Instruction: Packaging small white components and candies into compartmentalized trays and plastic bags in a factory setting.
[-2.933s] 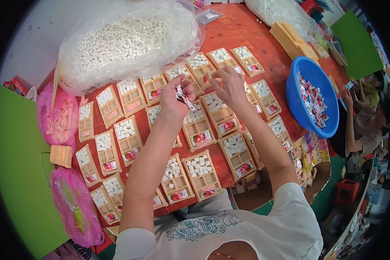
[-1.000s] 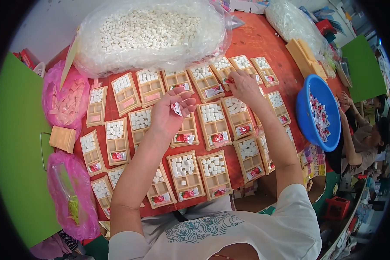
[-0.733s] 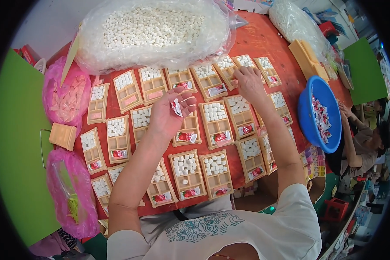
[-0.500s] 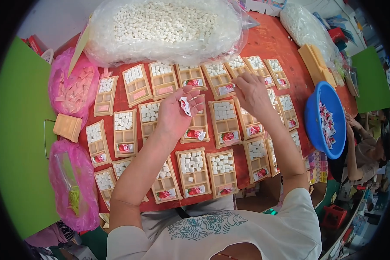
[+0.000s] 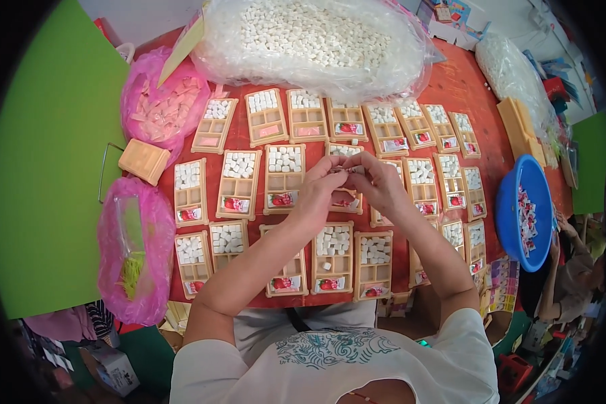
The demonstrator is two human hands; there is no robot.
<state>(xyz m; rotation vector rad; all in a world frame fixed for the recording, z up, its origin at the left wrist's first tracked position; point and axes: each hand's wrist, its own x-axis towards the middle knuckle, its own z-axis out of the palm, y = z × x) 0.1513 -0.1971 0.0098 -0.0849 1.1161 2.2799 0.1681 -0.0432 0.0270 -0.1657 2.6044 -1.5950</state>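
Observation:
My left hand point(image 5: 316, 195) and my right hand point(image 5: 384, 188) meet over the middle rows of tan compartment trays point(image 5: 372, 273). Their fingertips are pinched together around a small sachet point(image 5: 343, 170), mostly hidden by the fingers. Below the hands lies a tray partly covered by them. Most trays hold white cubes point(image 5: 333, 239) in the large upper compartment. Many also have a strawberry-printed sachet point(image 5: 331, 283) in the bottom slot. A few at the back left show a flat pink piece point(image 5: 269, 130) there instead.
A big clear bag point(image 5: 215, 71) of white cubes lies behind the trays. At right stands a blue basin point(image 5: 508, 225) of sachets, near another person point(image 5: 572, 269). Along the left are a pink bag point(image 5: 131, 108) with pink pieces, stacked trays point(image 5: 143, 160) and a pink bag point(image 5: 156, 236) with green strands.
My left palm lay open with a sachet on it, and my right hand was apart over the trays. Both hands have come together, fingers closed. The whole view has shifted.

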